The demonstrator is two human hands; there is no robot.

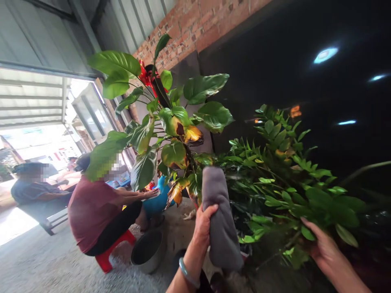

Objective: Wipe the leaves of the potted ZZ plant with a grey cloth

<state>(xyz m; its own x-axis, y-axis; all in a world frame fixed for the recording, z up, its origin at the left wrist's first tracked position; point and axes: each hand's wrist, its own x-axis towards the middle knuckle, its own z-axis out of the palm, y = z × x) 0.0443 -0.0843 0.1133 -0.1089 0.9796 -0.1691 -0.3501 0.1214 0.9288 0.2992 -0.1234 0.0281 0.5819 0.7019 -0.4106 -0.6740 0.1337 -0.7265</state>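
A thick folded grey cloth (220, 219) is upright in my left hand (203, 228), whose thumb and fingers close on its left edge. A pale green bangle (187, 272) circles that wrist. To the right, my right hand (325, 244) reaches in among the glossy leaves of a dense green potted plant (284, 195). Its fingers close around a leafy branch there, partly hidden by leaves. Beyond the cloth stands a tall broad-leaved plant (177, 118) with some yellow and brown leaf edges and a red bow (146, 77) near its top.
A person in a dark red shirt (94, 211) sits on a red stool (117, 248) at left, near a grey bucket (148, 250) and a blue object (160, 197). Another person (39, 191) sits farther back. A dark glossy panel (275, 61) stands behind the plants.
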